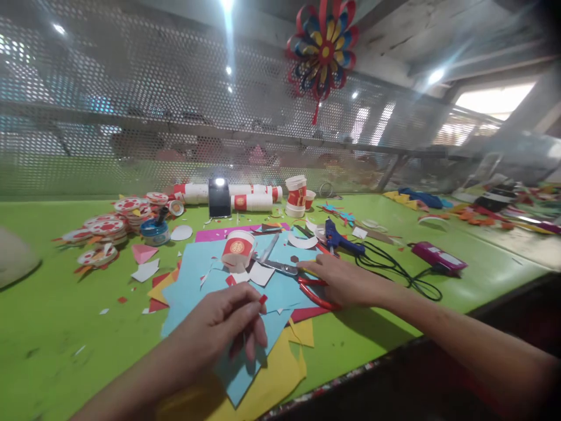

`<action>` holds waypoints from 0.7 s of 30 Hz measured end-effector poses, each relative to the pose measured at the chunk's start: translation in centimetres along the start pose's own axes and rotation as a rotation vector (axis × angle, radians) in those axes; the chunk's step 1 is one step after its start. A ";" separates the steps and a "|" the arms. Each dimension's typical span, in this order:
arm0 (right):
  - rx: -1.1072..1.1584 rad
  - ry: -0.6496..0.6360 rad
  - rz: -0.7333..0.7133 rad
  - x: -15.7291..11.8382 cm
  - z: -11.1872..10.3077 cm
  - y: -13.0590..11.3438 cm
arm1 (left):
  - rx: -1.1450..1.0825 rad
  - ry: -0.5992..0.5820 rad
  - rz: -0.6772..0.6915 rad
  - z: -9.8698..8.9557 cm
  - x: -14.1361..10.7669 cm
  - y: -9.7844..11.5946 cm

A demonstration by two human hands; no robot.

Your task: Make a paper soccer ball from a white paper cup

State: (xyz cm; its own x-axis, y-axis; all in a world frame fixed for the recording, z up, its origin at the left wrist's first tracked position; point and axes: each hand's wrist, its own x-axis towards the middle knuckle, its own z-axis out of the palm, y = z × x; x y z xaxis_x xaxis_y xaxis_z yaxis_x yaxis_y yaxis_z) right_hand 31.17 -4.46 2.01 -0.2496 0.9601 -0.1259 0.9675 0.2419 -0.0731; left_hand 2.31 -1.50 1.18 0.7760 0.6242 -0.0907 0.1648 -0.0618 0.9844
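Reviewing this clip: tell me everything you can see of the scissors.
The scissors have red, plastic-looking handles and grey, shiny metal blades that look spread apart. They lie over the light blue paper, metal end toward the left, beside the white-and-red cup. The right hand is at the handles and covers part of them, so how its fingers sit in the loops cannot be told.
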 end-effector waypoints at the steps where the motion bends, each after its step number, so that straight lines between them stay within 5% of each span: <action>1: -0.002 -0.011 0.006 0.3 0.0 0.1 | 0.048 -0.033 0.008 0.3 0.0 -0.3; 7: -0.011 0.037 0.056 0.7 -0.1 0.3 | 0.623 -0.053 0.132 1.0 0.0 -1.7; 15: 0.068 0.013 0.050 -2.6 -1.8 0.8 | 0.493 -0.065 0.041 1.2 0.7 -1.2; 21: 0.170 0.004 0.105 -0.4 -3.1 0.6 | 0.543 -0.038 0.064 1.8 0.7 -0.6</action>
State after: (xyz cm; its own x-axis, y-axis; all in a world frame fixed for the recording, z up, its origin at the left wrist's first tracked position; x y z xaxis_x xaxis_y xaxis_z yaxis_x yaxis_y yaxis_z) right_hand 31.96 -4.29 5.10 -0.1470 0.9794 -0.1382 0.9675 0.1133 -0.2259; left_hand 3.91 -2.43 0.23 0.8144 0.5783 -0.0481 0.3991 -0.4981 0.7698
